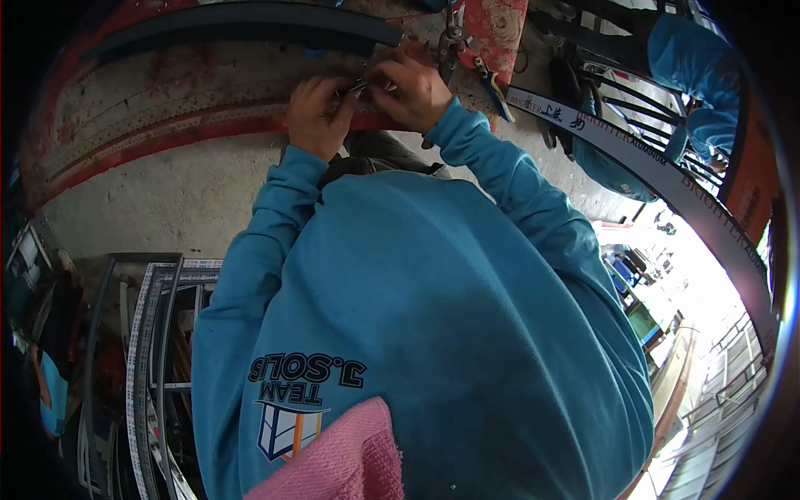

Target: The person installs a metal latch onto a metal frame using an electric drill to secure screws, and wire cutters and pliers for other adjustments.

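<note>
At the top centre of the frame, both hands meet over a small metal piece (357,86) at the edge of a worn, red-stained workbench (167,100). The left hand (318,117) is curled, its fingertips pinched on the near end of the piece. The right hand (410,90) is also closed, fingers bunched on the other end; what exactly the piece is stays too small to tell, perhaps a thin clip or screw. A long dark aluminium profile (250,25) lies across the bench just above the hands. Red-handled snips (467,54) rest to the right of the right hand. A printed aluminium bar (650,162) runs diagonally toward the right edge. Another person's blue sleeve (696,67) shows at upper right. Stacked frames (154,350) stand at lower left.
</note>
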Motion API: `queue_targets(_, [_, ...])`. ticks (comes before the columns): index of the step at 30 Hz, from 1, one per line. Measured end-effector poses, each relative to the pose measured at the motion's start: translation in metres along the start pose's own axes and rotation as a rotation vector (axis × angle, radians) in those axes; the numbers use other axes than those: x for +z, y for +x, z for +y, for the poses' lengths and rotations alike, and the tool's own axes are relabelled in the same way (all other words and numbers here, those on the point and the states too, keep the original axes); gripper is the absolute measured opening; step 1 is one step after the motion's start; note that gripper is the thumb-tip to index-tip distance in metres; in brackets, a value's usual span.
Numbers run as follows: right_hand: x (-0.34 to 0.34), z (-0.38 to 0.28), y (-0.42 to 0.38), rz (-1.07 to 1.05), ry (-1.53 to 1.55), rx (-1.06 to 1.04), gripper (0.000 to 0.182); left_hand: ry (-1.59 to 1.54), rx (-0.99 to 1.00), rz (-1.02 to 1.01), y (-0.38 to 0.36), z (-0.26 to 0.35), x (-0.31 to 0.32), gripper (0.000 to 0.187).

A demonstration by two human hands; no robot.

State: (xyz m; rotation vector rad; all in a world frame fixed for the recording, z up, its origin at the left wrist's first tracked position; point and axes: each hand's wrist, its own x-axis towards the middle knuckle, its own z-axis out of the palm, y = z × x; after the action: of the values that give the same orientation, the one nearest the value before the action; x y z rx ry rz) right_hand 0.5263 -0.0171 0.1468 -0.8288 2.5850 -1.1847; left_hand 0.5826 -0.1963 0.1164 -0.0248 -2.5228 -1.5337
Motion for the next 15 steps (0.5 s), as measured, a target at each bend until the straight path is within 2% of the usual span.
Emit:
queue_targets(3, [0.0027,0.0018,-0.0008,0.0,-0.018,-0.026,0.02,0.002,-0.005,-0.025,0.0001,-0.0014,-0.0015,0.018])
queue_targets(8, [0.0082,-0.0006,-0.0005,0.035,0.054,0.073,0.019,-0.036,-0.008,0.008,0.0007,-0.0004,-0.0013,0.021])
queue_targets(11, [0.0078,-0.0022,-0.0004,0.038,0.004,0.053,0.016,-0.131,-0.098,0.022,-0.0002,-0.0005,-0.0005,0.022])
queue_targets(13, [0.0082,-0.004,0.0001,0.046,0.001,0.062,0.016,-0.036,0.016,-0.024,0.0022,-0.0039,-0.0029,0.021])
queue_targets(15, [0.0091,-0.0044,0.0006,0.054,-0.001,0.071,0.016,-0.01,0.02,-0.046,0.004,-0.0008,-0.006,0.02])
